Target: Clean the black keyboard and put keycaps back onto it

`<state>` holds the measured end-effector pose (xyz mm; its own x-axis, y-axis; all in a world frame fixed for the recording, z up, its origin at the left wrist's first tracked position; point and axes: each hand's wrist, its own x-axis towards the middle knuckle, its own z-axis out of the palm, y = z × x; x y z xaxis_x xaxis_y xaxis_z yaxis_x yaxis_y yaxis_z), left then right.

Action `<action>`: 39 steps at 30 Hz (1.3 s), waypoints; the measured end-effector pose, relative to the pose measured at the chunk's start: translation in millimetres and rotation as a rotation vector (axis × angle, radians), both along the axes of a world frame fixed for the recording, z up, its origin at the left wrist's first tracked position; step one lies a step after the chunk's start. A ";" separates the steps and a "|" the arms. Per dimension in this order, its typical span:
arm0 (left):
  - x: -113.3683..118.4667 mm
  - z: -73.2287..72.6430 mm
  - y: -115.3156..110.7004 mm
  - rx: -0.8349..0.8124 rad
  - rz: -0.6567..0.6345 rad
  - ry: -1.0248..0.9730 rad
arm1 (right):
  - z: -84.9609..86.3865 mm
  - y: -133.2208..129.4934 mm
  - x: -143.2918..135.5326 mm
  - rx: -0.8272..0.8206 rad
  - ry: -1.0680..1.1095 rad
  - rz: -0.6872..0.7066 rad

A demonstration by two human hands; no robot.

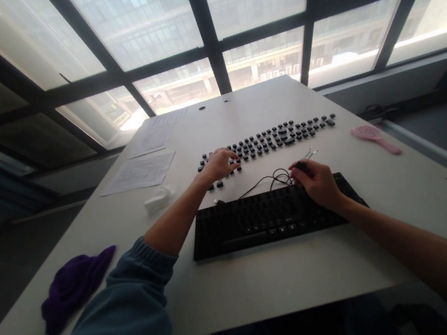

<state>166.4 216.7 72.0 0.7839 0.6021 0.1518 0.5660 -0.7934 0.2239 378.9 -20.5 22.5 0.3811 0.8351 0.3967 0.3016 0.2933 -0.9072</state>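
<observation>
The black keyboard lay flat on the white table, its long near edge toward the person, and served as a shallow housing for its keys. Near the front of it a long, slightly paler bar and some small marked keys sat in place; farther back the surface was too dark to tell which positions were filled. Beyond it, loose black keycaps stood spread over the tabletop in rough rows, running from the left hand out toward the right, with a few wider ones among the small ones. The two hands were well apart. The left hand reached in at the left end of the keycaps, fingers curled down — whether they had closed on one, I could not tell. The right hand, above the far right part of the keyboard, was clamped on a small tool whose pale, thin prongs pointed away from the person. A thin black cable looped behind the keyboard, its plug near the far left corner. To the left lay a white packet — its contents hidden — with printed papers beyond and a purple cloth item nearer; a pink hairbrush rested by the right edge.
</observation>
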 end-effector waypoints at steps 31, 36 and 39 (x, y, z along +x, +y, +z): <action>-81.0 -35.0 -193.4 -0.212 0.051 -0.291 | -0.4 -2.0 -2.9 0.044 -0.021 0.004; -81.3 -42.2 -199.7 -0.056 -0.048 -0.317 | -2.4 -1.7 -3.7 0.034 -0.026 0.004; -81.8 -47.5 -201.9 -0.011 -0.076 -0.340 | -3.3 -1.5 -3.4 0.029 -0.040 0.002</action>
